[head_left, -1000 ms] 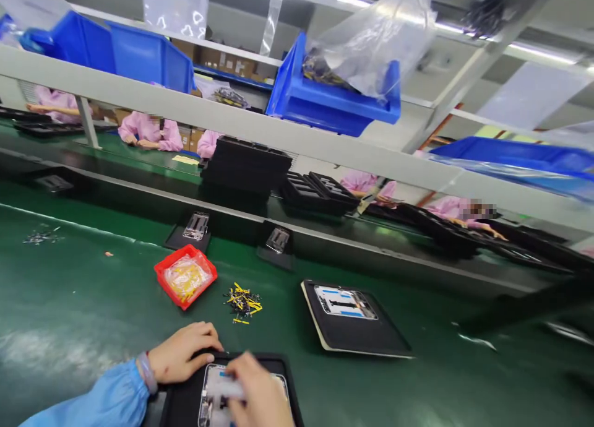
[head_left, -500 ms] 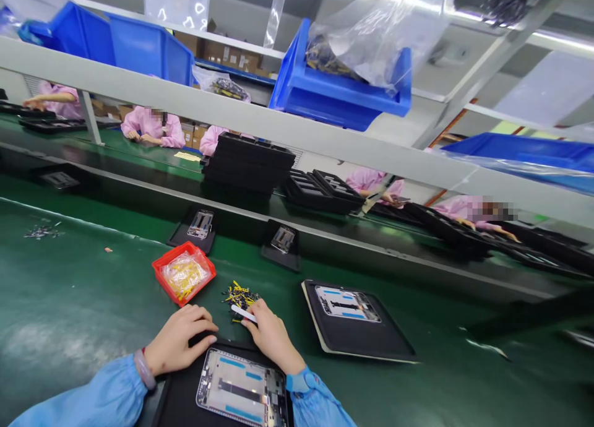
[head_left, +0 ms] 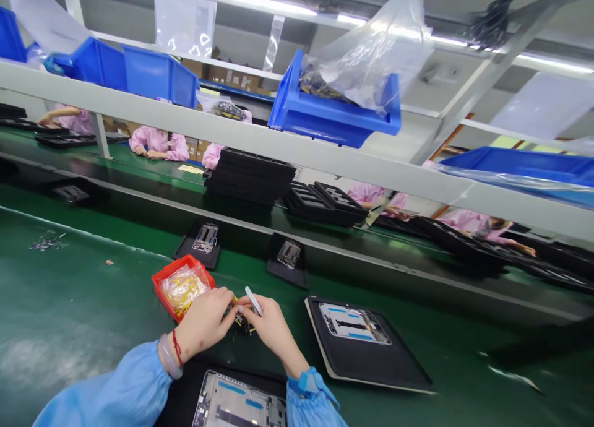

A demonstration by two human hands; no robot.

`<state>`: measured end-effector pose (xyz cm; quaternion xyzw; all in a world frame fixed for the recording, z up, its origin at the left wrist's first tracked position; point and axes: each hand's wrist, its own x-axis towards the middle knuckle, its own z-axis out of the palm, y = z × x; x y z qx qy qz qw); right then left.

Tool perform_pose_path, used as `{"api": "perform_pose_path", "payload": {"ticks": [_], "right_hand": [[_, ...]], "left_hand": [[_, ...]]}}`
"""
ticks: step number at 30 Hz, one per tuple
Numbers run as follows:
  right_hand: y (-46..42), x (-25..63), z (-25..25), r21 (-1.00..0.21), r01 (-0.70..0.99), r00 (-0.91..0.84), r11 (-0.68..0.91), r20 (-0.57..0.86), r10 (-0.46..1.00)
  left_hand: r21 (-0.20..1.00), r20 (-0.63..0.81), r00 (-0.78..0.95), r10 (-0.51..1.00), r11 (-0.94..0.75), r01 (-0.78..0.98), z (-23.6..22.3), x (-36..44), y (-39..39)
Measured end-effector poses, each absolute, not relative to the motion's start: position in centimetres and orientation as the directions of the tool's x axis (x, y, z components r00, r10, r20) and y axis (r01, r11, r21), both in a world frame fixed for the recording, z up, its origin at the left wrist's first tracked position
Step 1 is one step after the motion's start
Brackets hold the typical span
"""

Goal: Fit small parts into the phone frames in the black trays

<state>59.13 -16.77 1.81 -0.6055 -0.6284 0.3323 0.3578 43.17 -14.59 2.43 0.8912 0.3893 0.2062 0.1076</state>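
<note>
Over the heap of small black and yellow parts [head_left: 244,323], my left hand [head_left: 206,319] and my right hand [head_left: 271,328] meet at the fingertips. A slim white stick-like tool [head_left: 253,301] rests in the grip of my right hand, its end pointing up and left. The fingers of my left hand are pinched together; what lies between them is too small to make out. Below both wrists, a phone frame [head_left: 239,402] with blue strips lies on a black tray [head_left: 179,402]. Close by my left hand is a red bin [head_left: 162,291] holding bagged yellow parts [head_left: 185,288].
On the right, another phone frame [head_left: 355,323] lies on a black pad [head_left: 375,368]. Two small black trays [head_left: 184,247] with phone parts stand behind the heap. A shelf rail [head_left: 325,148] carries blue bins [head_left: 334,120]. Co-workers in pink sleeves [head_left: 160,143] sit beyond.
My left hand has moved up and right from the tray edge to meet my right hand over the heap. The white tool now tilts more upright. The view has tipped upward a little.
</note>
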Motion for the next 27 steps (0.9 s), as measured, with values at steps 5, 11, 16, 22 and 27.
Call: {"api": "perform_pose_path", "payload": {"ticks": [5,11,16,22,27], "right_hand": [[-17.2,58.7,2.7,-0.8,0.59,-0.051,0.109,0.098,0.994],[-17.8,58.2,3.5,-0.763,0.633,-0.098,0.132,0.09,0.991],[-18.1,58.1,3.6,-0.674,0.727,-0.102,0.133,0.086,0.991],[-18.1,58.1,3.6,-0.619,0.778,-0.114,0.112,0.037,0.993],[-17.8,58.6,3.7,-0.629,0.775,-0.051,0.056,0.026,0.998]], "left_hand": [[0.252,0.253,0.678,0.69,-0.723,0.643,2.1,43.3,-14.6],[0.226,0.217,0.654,0.725,-0.689,0.688,2.5,43.1,-14.7],[0.221,0.191,0.675,0.712,-0.702,0.677,2.7,43.0,-14.7],[0.207,0.171,0.66,0.732,-0.681,0.702,3.4,42.7,-14.2],[0.153,0.173,0.565,0.807,-0.588,0.794,5.3,40.1,-11.9]]}}
